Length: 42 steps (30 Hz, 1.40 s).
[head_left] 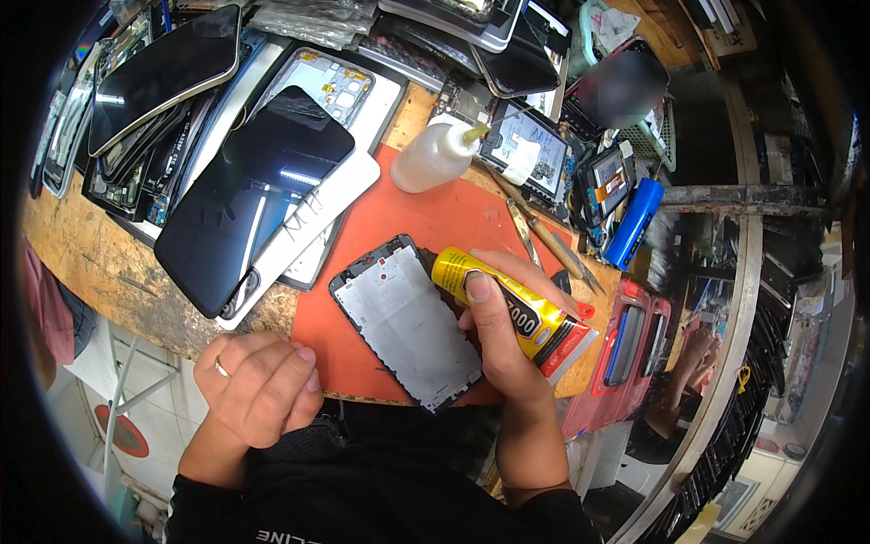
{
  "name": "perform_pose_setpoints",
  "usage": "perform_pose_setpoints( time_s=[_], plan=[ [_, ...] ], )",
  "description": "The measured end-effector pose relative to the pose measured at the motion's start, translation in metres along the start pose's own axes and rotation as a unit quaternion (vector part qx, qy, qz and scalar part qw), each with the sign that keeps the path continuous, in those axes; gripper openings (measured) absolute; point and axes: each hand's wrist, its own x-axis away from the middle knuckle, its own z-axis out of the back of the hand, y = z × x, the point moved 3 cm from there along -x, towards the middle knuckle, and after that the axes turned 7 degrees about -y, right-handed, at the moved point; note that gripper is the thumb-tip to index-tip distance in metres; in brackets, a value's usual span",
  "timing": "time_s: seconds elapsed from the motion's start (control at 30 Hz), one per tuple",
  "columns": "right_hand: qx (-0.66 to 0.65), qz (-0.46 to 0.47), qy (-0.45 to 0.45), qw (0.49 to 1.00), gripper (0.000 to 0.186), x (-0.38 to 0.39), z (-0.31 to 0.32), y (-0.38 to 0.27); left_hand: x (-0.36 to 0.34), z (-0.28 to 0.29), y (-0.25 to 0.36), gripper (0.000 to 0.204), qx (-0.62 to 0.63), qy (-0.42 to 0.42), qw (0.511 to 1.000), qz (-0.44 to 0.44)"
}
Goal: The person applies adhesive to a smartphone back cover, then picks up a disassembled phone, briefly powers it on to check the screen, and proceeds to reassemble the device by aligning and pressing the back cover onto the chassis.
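In the right hand (509, 355) I am gripping a yellow plastic squeeze tube (536, 319), beside a grey rectangular phone frame (408, 317) on a flat orange mat (367, 222); the left hand (263, 385) is resting curled (contents: cannot tell). Dispensing seems pending, needing careful aim.

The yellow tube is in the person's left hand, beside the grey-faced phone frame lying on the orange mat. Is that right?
Not quite: the head view shows the yellow tube in the right hand, not the left. It is beside the grey-faced phone frame lying on the orange mat.
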Motion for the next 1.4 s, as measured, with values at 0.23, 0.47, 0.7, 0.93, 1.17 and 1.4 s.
perform_pose_setpoints(
  time_s=[0.23,0.47,0.7,0.93,1.17,1.4],
  plan=[
    [-0.011,-0.004,-0.004,1.000,0.019,-0.005,-0.002,-0.003,-0.002,0.001,0.000,0.024,-0.001,0.004,1.000,-0.005],
    [-0.015,-0.016,-0.010,1.000,0.019,-0.009,-0.005,-0.007,-0.001,0.000,0.000,0.024,0.002,0.011,1.000,-0.003],
    [-0.019,-0.005,-0.011,1.000,0.021,-0.012,-0.007,-0.008,0.000,0.002,0.001,0.026,0.006,0.007,1.000,0.004],
    [-0.267,0.152,0.020,0.951,0.063,0.000,0.022,0.000,-0.006,0.006,0.000,0.026,0.089,0.031,0.995,0.019],
    [-0.537,0.244,0.095,0.802,0.052,0.056,0.079,0.017,0.011,0.025,0.006,0.021,0.461,0.114,0.847,0.241],
    [-0.689,0.116,-0.072,0.712,0.040,0.092,-0.016,0.006,-0.032,0.008,0.055,0.026,0.651,0.042,0.712,0.258]
  ],
)
